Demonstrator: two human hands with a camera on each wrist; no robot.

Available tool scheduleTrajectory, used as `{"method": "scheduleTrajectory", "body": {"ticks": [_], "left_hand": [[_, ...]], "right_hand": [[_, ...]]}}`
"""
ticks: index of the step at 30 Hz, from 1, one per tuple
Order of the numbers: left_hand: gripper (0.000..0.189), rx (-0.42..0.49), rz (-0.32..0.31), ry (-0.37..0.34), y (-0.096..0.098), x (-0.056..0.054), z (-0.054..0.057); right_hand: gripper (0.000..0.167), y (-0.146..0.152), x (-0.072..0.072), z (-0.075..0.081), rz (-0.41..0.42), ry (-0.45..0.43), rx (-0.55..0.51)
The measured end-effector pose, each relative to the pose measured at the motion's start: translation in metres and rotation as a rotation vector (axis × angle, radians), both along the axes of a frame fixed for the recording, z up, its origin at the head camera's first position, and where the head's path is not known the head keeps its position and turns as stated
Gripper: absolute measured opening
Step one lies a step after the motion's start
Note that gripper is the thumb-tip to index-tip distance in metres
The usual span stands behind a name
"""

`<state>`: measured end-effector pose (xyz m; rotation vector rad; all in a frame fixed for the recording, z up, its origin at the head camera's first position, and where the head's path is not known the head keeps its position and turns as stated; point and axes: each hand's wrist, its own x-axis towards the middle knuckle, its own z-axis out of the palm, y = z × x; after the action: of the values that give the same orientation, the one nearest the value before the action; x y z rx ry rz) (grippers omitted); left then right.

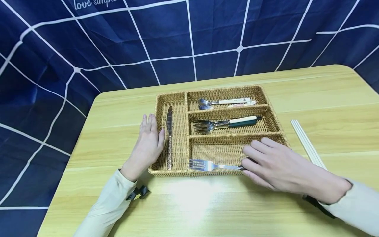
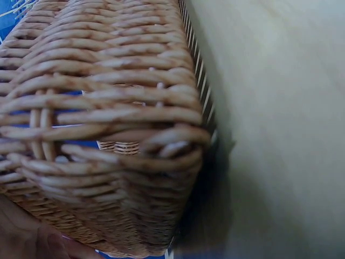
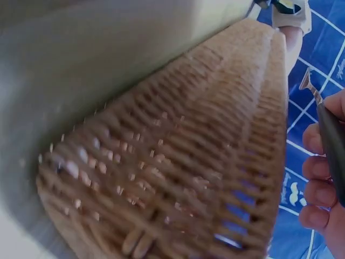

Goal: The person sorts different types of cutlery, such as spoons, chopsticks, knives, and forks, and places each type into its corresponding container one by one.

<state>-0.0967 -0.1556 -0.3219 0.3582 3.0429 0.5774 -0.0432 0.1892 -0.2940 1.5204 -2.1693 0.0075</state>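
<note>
along tray's (image 1: 177,172) near edge: right hand (image 1: 269,164) grips fork (image 1: 209,165)
left edge: left hand (image 1: 145,141) rests straight-fingered
worktop (image 1: 314,89): room around tray

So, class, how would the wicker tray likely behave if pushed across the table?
The wicker tray would probably slide rather than tip, being broad and low. Its close weave looks fairly stiff, though it may flex slightly. The knife might shift, since nothing visible secures it.
</note>
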Motion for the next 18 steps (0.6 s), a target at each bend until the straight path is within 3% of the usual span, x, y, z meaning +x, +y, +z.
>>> {"method": "scheduleTrajectory", "body": {"ticks": [18], "left_hand": [[0.064, 0.004, -0.003, 0.008, 0.0, 0.001, 0.0]], "right_hand": [[0.043, 0.008, -0.02, -0.004, 0.045, 0.011, -0.01]]}}
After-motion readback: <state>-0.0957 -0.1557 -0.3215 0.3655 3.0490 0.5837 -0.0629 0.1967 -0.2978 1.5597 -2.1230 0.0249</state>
